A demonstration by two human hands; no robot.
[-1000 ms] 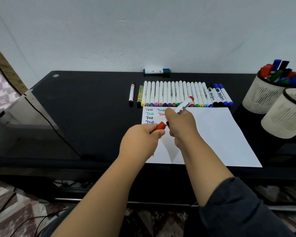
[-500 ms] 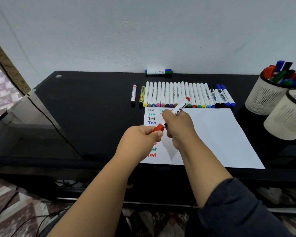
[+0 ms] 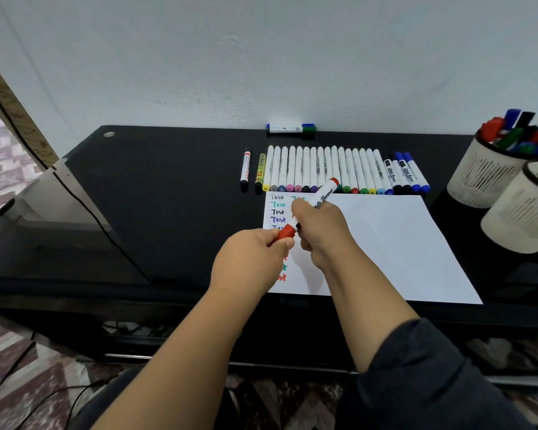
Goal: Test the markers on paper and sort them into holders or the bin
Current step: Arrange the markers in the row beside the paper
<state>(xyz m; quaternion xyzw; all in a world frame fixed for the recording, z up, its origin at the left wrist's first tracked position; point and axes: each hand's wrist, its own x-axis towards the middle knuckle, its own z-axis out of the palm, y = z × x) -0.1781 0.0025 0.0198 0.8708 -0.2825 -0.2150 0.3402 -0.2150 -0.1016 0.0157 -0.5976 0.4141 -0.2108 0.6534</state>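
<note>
Both hands raised above the paper (image 3: 385, 243): right hand (image 3: 319, 232) fingers grasping the red marker (image 3: 322, 197), left hand (image 3: 252, 259) fingers pinching its red cap (image 3: 286, 232).

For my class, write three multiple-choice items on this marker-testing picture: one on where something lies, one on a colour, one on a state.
1. Where does the blue-and-green marker lie?
A. on the paper
B. against the wall, behind the row of markers
C. in a holder

2. What colour is the cap of the held marker?
A. red
B. yellow
C. black

3. How full is the nearer holder?
A. packed with markers
B. tipped over
C. no markers show above its rim

Answers: 1 B, it rests along the table's back edge. 2 A, the left hand pinches a red cap while the right hand grips the barrel. 3 C, only the farther holder shows markers.
</note>
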